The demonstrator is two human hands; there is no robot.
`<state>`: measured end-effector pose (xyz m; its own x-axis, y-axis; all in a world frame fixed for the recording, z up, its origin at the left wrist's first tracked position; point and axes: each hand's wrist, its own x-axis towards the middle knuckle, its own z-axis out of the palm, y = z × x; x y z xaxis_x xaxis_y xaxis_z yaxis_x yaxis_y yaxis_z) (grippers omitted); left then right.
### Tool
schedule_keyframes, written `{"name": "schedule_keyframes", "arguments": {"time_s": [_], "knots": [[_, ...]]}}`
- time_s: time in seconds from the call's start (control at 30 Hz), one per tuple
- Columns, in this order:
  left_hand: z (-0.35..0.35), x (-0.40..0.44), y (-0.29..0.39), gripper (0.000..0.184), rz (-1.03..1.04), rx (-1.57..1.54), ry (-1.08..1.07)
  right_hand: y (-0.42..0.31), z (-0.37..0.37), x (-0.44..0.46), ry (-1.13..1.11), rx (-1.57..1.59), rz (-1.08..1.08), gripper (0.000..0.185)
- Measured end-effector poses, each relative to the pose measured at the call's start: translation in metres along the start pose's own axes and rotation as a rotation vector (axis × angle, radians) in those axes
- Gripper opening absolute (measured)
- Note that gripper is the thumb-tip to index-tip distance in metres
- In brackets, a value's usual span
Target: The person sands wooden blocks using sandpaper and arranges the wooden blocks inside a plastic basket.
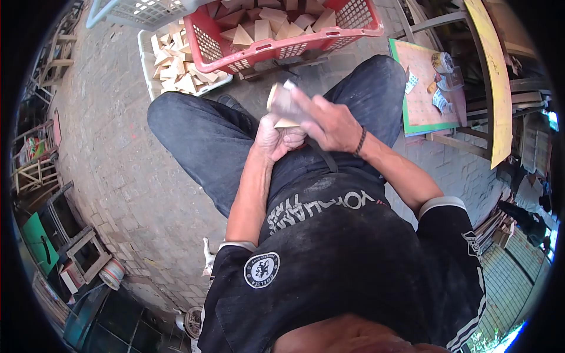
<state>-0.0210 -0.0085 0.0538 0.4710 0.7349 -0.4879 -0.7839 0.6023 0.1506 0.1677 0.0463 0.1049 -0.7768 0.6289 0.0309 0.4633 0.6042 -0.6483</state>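
Note:
In front of my lap, my left hand [279, 140] is closed around a small pale wooden block [286, 123], which shows only in part above the fingers. My right hand [335, 125] lies over it, smeared by motion, with its fingers pressed on a grey-faced block [281, 101] with a pale edge. That block is too blurred to name exactly. Both hands are close together, and the place where the two pieces meet is hidden by the fingers.
A red plastic crate [282, 48] of cut wooden blocks stands ahead of my knees. Beside it, a white crate [148, 76] holds more pale pieces. At right, a green-edged board [415, 97] carries a tin [442, 62] and scraps, near a yellow plank [497, 88].

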Motion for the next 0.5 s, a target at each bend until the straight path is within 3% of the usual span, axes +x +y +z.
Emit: {"name": "schedule_keyframes", "arguments": {"time_s": [0.03, 0.07, 0.1, 0.13, 0.17, 0.23, 0.5], "knots": [[0.002, 0.001, 0.0, 0.041, -0.004, 0.003, -0.002, 0.016, 0.005, 0.008, 0.15, 0.027, 0.011, 0.064], [0.005, 0.0, 0.0, 0.041, -0.059, 0.022, -0.159, 0.03, 0.01, 0.013, 0.301, 0.058, 0.022, 0.065], [0.007, -0.001, 0.002, 0.042, -0.113, 0.045, -0.316, 0.031, -0.001, 0.017, 0.124, -0.028, 0.256, 0.062], [0.009, 0.001, 0.002, 0.041, -0.139, 0.023, -0.447, 0.048, 0.006, 0.018, 0.206, 0.052, 0.25, 0.06], [0.01, -0.002, 0.002, 0.041, -0.143, 0.025, -0.45, 0.061, 0.013, 0.016, 0.282, 0.129, 0.243, 0.058], [0.019, -0.007, 0.004, 0.04, 0.022, 0.001, -0.164, 0.052, 0.005, 0.013, 0.315, 0.248, 0.232, 0.057], [0.003, 0.01, -0.001, 0.035, 0.151, -0.043, -0.23, 0.011, 0.016, -0.005, 0.194, 0.69, 0.321, 0.056]]}}
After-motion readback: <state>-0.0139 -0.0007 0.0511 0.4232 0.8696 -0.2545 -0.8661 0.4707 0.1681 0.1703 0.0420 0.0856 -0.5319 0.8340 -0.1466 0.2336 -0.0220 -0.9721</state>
